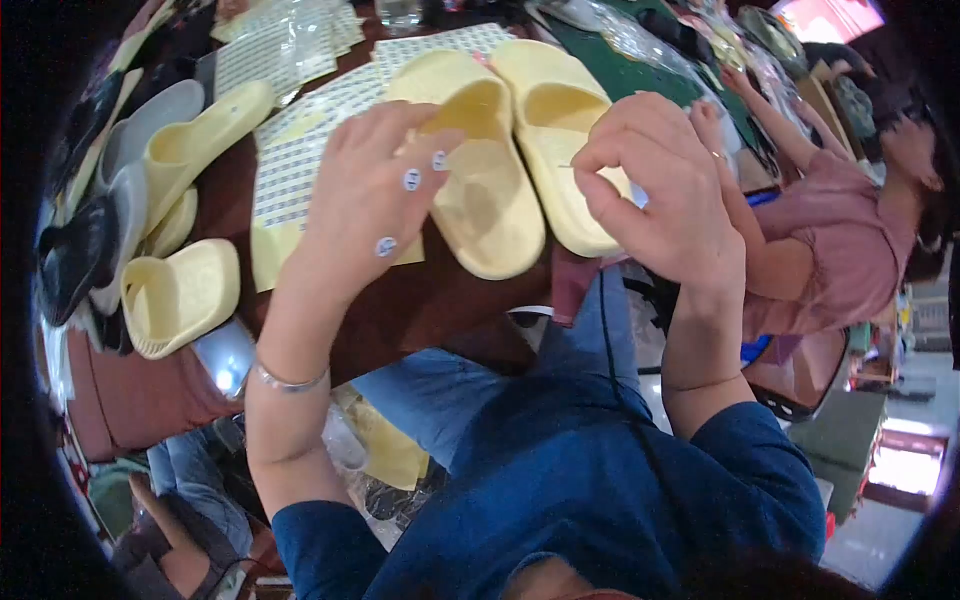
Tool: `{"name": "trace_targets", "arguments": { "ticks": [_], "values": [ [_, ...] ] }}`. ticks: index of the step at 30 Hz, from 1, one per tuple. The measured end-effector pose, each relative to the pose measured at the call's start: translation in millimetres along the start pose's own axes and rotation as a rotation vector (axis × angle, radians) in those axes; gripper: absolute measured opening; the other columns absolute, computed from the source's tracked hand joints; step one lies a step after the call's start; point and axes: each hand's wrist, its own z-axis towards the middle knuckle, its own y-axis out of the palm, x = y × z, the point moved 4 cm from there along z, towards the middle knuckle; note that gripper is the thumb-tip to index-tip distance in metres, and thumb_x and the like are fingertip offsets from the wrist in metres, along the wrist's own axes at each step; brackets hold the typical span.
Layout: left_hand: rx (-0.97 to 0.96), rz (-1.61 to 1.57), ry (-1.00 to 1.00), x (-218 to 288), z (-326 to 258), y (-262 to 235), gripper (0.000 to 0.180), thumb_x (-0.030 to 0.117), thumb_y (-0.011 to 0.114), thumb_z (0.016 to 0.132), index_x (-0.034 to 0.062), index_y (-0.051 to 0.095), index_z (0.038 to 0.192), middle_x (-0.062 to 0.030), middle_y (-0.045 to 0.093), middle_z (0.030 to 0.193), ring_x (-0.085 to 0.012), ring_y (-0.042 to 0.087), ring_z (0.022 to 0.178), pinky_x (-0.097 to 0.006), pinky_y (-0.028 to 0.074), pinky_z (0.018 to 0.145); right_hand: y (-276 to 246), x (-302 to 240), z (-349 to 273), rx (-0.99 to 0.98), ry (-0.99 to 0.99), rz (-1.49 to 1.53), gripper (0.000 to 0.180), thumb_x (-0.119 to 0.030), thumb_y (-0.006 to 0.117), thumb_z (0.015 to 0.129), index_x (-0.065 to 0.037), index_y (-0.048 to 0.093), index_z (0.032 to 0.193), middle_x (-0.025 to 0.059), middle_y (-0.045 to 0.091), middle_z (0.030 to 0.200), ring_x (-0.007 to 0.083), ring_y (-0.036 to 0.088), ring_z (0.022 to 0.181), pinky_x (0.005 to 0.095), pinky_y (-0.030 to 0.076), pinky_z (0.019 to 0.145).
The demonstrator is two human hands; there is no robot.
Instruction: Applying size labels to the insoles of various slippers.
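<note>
Two pale yellow slippers lie side by side before me, toes away from me. My left hand (375, 175) is at the strap of the left slipper (487, 215), its fingers bent over the edge; the fingertips are partly hidden. Small round white stickers (411, 180) with print are stuck to the back of that hand. Above the right slipper (570, 215) is my right hand (660, 185), thumb and forefinger pinched together. A thin sliver (565, 167) shows at the pinch, seen edge-on and too small to name.
Sheets of small printed stickers (300, 185) lie under and beyond the slippers. At the left is a pile of yellow, grey and black slippers, with one yellow slipper (185, 300) nearest me. Clear plastic bags (640, 50) lie at the back right. A person in pink (830, 230) sits at my right.
</note>
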Motion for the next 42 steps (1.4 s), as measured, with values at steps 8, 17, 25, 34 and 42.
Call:
{"name": "trace_targets", "arguments": {
  "ticks": [8, 17, 25, 34, 42],
  "values": [
    [-0.016, -0.049, -0.023, -3, 2, 2, 0.032, 0.007, 0.071, 0.084, 0.0084, 0.069, 0.116, -0.0115, 0.063, 0.126, -0.0328, 0.059, 0.116, -0.044, 0.046, 0.1, -9, 35, -70, -0.132, 0.266, 0.049, 0.008, -0.004, 0.068, 0.082, -0.003, 0.062, 0.087, 0.012, 0.065, 0.103, 0.0327, 0.061, 0.101, 0.0415, 0.047, 0.092],
    [-0.054, -0.083, -0.074, -8, 3, 5, 0.031, 0.008, 0.07, 0.085, 0.0068, 0.069, 0.116, -0.0121, 0.063, 0.125, -0.0339, 0.06, 0.114, -0.044, 0.047, 0.099, 6, 43, -74, -0.192, 0.268, 0.08, 0.005, -0.006, 0.064, 0.087, -0.002, 0.064, 0.09, 0.0184, 0.056, 0.135, 0.0378, 0.049, 0.13, 0.0445, 0.04, 0.109],
    [-0.06, -0.088, -0.081, -8, 4, 4, 0.029, 0.008, 0.07, 0.085, 0.0057, 0.069, 0.114, -0.0129, 0.063, 0.125, -0.0343, 0.06, 0.114, -0.044, 0.047, 0.099, 10, 48, -68, -0.285, 0.244, 0.052, 0.01, -0.01, 0.064, 0.089, -0.001, 0.066, 0.092, 0.0183, 0.055, 0.139, 0.0378, 0.044, 0.136, 0.0456, 0.036, 0.113],
    [-0.059, -0.097, -0.082, -7, 4, 3, 0.03, 0.009, 0.07, 0.085, 0.0059, 0.069, 0.114, -0.0134, 0.063, 0.124, -0.0346, 0.06, 0.114, -0.045, 0.047, 0.098, 14, 48, -64, -0.359, 0.261, 0.021, 0.006, -0.007, 0.066, 0.089, -0.001, 0.064, 0.091, 0.0183, 0.052, 0.145, 0.0398, 0.042, 0.139, 0.0471, 0.035, 0.113],
    [-0.059, -0.095, -0.084, -8, 3, 4, 0.03, 0.009, 0.07, 0.085, 0.0068, 0.069, 0.114, -0.0126, 0.063, 0.125, -0.0345, 0.06, 0.114, -0.045, 0.047, 0.098, 16, 49, -60, -0.38, 0.247, -0.007, 0.007, -0.008, 0.066, 0.089, -0.001, 0.065, 0.09, 0.0181, 0.053, 0.144, 0.0396, 0.043, 0.139, 0.0472, 0.036, 0.112]
  ]
}}
